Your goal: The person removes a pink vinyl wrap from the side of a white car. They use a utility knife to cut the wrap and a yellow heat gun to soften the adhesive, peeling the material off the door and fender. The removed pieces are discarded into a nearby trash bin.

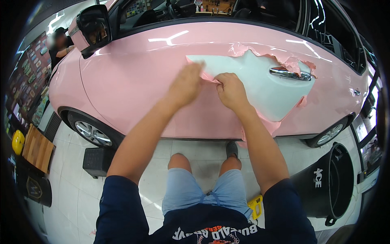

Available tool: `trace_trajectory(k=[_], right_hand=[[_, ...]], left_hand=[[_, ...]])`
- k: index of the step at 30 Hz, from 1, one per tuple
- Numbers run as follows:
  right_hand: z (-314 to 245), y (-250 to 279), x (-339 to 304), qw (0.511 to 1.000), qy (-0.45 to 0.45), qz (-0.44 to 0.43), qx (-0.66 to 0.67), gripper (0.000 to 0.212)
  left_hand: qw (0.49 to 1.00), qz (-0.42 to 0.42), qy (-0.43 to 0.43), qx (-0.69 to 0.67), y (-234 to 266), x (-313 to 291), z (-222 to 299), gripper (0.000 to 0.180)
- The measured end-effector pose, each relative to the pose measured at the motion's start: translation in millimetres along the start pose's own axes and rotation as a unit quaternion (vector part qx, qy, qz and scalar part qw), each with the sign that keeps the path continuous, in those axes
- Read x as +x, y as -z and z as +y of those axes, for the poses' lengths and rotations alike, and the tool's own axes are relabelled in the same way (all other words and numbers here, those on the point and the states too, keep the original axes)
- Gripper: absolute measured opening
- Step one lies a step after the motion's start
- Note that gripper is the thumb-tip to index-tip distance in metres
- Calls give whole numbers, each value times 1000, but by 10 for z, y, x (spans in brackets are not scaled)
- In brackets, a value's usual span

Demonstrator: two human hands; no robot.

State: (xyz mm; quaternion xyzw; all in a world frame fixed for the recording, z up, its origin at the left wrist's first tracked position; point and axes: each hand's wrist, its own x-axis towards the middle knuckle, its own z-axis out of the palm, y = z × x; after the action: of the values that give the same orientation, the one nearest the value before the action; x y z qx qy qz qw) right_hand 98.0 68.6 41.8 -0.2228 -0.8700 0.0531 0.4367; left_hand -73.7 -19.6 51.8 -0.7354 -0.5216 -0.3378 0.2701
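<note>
A pink vinyl film [138, 85] covers the car door [256, 87], and a large patch of it is peeled away, showing the pale white surface beneath. At the lower edge of this patch my right hand [231, 91] is closed, pinching the loose film edge. My left hand [185, 85] is at the patch's left corner, close to the same edge. Motion smears its fingers, so its grip is unclear. Torn, crumpled film surrounds the chrome door handle [290, 74], and a loose flap [268, 125] hangs below the patch, partly behind my right forearm.
A black bin [319, 191] stands at the right, and a yellow tool [255, 206] lies on the floor beside my leg. Near the front wheel [92, 133] is a black box stool [97, 162]. The side mirror [94, 26] juts out at upper left; another person [60, 48] stands beyond it.
</note>
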Motion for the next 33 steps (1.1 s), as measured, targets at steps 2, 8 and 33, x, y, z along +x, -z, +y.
trace_trajectory(k=[2,8,33], right_hand=[[-45,-65,-45,998,-15,18,66,20],[-112,-113,-136,988,-82,55,119,21],[-770,-706,391,977,31,-42,-208,41]], left_hand=[[981,47,-75,175,160,138,-296,27],[987,-37,-99,124,56,169,-502,25],[989,-12,-11,145,560,-257,-691,43]])
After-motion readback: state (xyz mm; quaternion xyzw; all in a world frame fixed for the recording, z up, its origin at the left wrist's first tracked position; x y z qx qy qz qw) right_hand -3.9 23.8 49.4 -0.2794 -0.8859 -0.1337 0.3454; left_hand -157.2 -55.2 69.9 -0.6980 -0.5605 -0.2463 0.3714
